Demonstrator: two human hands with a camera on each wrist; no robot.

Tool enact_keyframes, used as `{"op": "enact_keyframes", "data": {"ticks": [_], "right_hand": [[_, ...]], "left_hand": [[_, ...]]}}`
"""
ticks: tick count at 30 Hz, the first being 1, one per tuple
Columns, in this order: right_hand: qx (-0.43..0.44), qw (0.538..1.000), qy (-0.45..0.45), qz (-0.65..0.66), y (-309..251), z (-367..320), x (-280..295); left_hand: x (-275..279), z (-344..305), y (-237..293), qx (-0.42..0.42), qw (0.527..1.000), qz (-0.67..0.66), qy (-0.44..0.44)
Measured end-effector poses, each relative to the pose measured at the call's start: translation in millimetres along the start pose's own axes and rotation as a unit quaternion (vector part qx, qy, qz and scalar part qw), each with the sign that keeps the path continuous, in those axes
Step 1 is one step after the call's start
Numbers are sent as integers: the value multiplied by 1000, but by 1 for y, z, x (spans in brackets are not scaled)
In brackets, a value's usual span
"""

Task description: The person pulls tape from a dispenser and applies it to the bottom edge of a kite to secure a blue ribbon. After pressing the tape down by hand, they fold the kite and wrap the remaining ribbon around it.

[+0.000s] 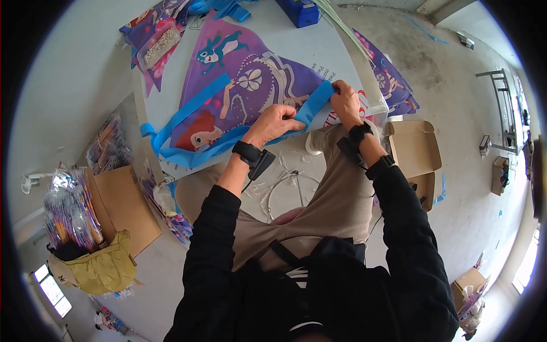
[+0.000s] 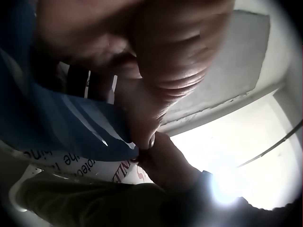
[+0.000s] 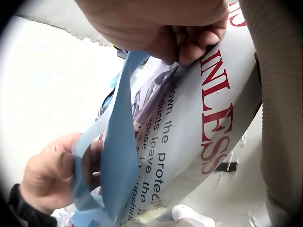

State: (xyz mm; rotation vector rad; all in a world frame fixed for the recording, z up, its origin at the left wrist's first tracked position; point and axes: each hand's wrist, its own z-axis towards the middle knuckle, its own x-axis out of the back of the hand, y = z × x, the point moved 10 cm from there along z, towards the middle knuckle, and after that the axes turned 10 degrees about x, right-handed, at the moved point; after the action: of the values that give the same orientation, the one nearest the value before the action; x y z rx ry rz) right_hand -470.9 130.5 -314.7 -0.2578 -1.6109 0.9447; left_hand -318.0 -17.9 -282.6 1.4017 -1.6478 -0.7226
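A purple printed kite sail [image 1: 268, 74], with a red-haired figure and a blue animal on it, lies spread over a white board [image 1: 162, 105]. Along its near side runs a long blue ribbon [image 1: 314, 104], looped loosely at the left. My left hand [image 1: 272, 124] pinches the ribbon between thumb and fingers by the sail's near edge. At the sail's right corner, my right hand [image 1: 346, 104] pinches the ribbon's end with curled fingers. Between both hands the ribbon [image 3: 120, 137] stretches in a wide band, twisted in the right wrist view.
A blue box [image 1: 299, 12] stands at the board's far edge beside pale thin rods [image 1: 342, 23]. More printed sails [image 1: 390, 80] lie to the right. An open cardboard box [image 1: 415, 145] is on the floor; at left are bagged packs [image 1: 68, 211] and a yellow cloth [image 1: 105, 268].
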Motion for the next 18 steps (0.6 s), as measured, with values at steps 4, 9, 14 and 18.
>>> {"op": "enact_keyframes", "data": {"ticks": [4, 9, 14, 18], "right_hand": [[-17, 1000, -10, 9, 4, 1, 0], [-32, 999, -9, 16, 5, 1, 1], [-48, 999, -15, 21, 4, 0, 2], [-44, 999, -14, 19, 4, 0, 2]], "left_hand": [[20, 2, 0, -3, 990, -140, 13], [25, 4, -15, 23, 996, -76, -31], [-9, -2, -27, 69, 985, -115, -112], [-26, -4, -27, 74, 981, -110, -141]]}}
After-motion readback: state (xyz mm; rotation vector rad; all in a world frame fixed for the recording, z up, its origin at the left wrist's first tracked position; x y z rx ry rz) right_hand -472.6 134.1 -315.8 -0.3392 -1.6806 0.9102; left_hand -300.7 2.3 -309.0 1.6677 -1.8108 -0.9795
